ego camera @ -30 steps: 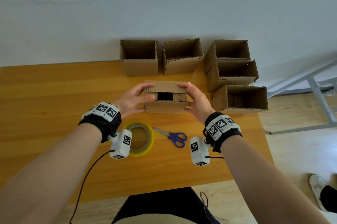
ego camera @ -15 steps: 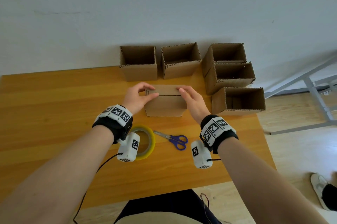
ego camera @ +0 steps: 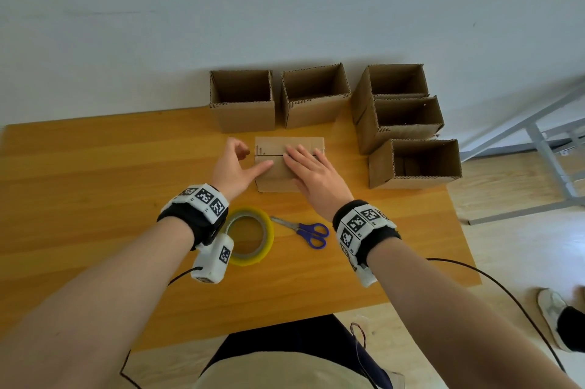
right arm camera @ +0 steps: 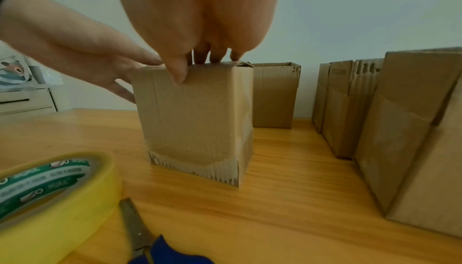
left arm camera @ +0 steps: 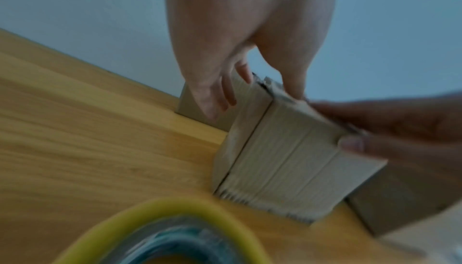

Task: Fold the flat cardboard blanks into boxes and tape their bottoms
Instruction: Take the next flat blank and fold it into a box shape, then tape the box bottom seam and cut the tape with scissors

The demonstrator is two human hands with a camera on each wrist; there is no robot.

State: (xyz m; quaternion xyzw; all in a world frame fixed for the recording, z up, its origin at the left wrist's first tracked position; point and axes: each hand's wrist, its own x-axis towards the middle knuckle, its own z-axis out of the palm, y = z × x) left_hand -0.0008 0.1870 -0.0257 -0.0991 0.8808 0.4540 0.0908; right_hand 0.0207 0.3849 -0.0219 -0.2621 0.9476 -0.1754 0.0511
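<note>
box [ego camera: 278,171] now lowered onto table, under hands.

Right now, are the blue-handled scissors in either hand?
No, the blue-handled scissors lie on the wooden table, beside the yellow tape roll.

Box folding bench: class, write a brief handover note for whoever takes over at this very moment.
Right hand: flat, pressing the closed flaps of the upturned box.
Left hand: open beside that box, thumb on its flap, holding nothing.
Tape roll and scissors lie untouched near the front of the table.
Done: five open boxes stand at the back and right; this box's flaps are folded.
Left: tape this seam; no tape shows on it.
</note>
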